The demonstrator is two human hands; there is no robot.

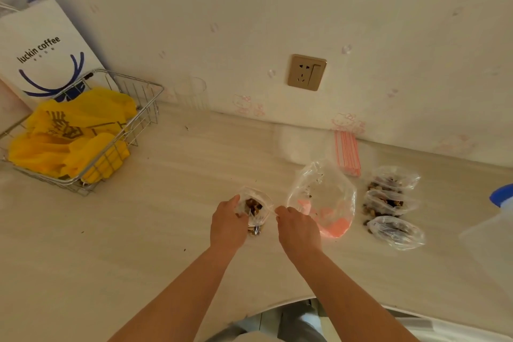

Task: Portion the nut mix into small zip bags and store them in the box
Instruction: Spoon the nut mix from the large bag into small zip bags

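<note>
Head view: pale worktop [155, 230] against a wall with a gold socket [306, 72]. Far left sits a wire basket [133, 116] stuffed with yellow bags [69, 136], and a white luckin coffee paper bag [41, 47] stands right behind it. Along the wall there's a stack of empty zip bags with red strips [347, 153]. Just in front of that lies a big clear bag [324, 197], nearly empty, a few nut bits and something pink showing through it. To its right, three filled small bags [391, 205] lie in a row, close together. At the far right edge there's a blue-and-white thing, cut off — can't tell what it is.

Nothing blocks the hands. The small zip bag of nut mix [255, 209] sits on the worktop between them, mouth up. The left hand [229, 223] has its fingers curled round the bag's left side, and the right hand [298, 228] pinches the bag's right top edge — so both are gripping it.
</note>
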